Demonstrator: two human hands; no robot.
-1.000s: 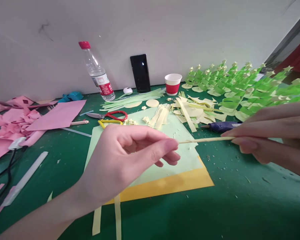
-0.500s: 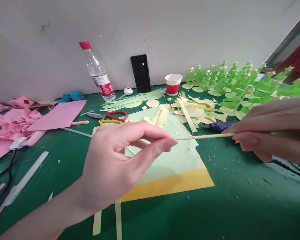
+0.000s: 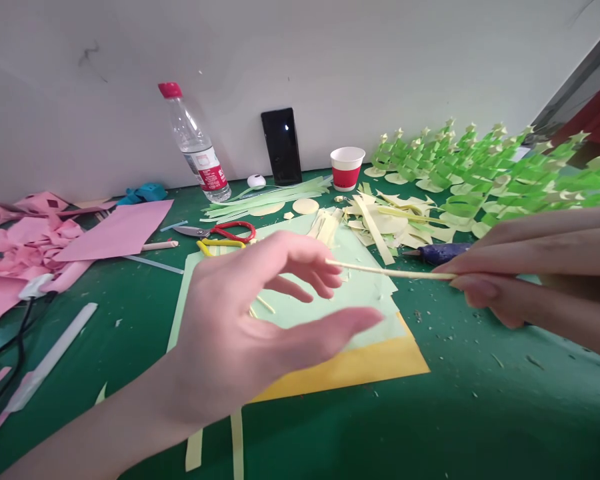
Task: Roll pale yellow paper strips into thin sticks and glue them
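Observation:
A thin pale yellow stick [image 3: 395, 272] runs nearly level above the light green sheet [image 3: 365, 300]. Its right part is pinched between the thumb and fingers of my right hand [image 3: 540, 267]. My left hand [image 3: 240, 320] is open, thumb apart from the fingers, and the stick's left end touches or lies just beside its index fingertip. Beneath the green sheet is a yellow-orange sheet [image 3: 350, 373]. Small thin yellow pieces show on the green sheet behind my left hand. Pale strips [image 3: 237, 440] stick out below that hand.
Behind are red-handled scissors [image 3: 230, 231], a bottle [image 3: 200, 147], a phone [image 3: 281, 147] and a paper cup [image 3: 347, 169]. Green paper plants [image 3: 460, 167] fill the back right, near a dark blue tool [image 3: 443, 253]. Pink paper [image 3: 120, 230] lies left.
My left thumb has come away from the index finger, opening the pinch on the stick. The stick's left end has risen slightly, and my right hand has shifted a little left.

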